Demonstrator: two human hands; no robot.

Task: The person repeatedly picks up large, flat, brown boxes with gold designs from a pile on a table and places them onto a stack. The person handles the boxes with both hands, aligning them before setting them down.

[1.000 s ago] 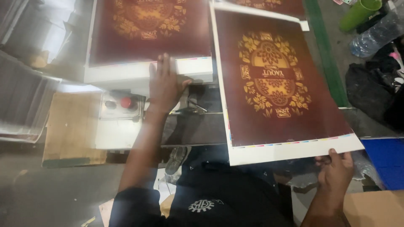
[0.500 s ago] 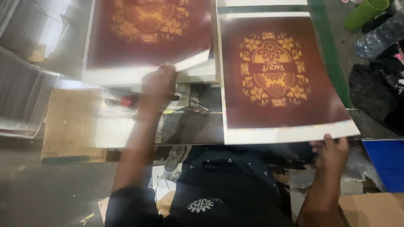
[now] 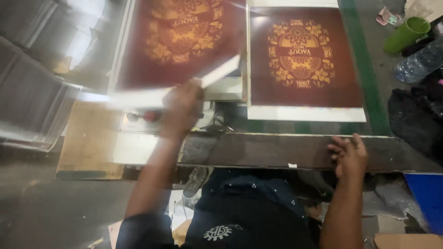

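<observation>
green cup (image 3: 407, 33) top right, clear plastic bottle (image 3: 419, 62) just below it, black bag (image 3: 415, 122) right edge, red button (image 3: 152, 115) on ctrl box mid-left, cardboard (image 3: 87, 140) lower left

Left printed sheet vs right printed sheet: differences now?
The left printed sheet is lifted at its near edge by the left hand and motion-blurred; the right printed sheet lies flat and sharp on the table, untouched, with the right hand off it. Both share a maroon field with gold ornament and white margins.
</observation>
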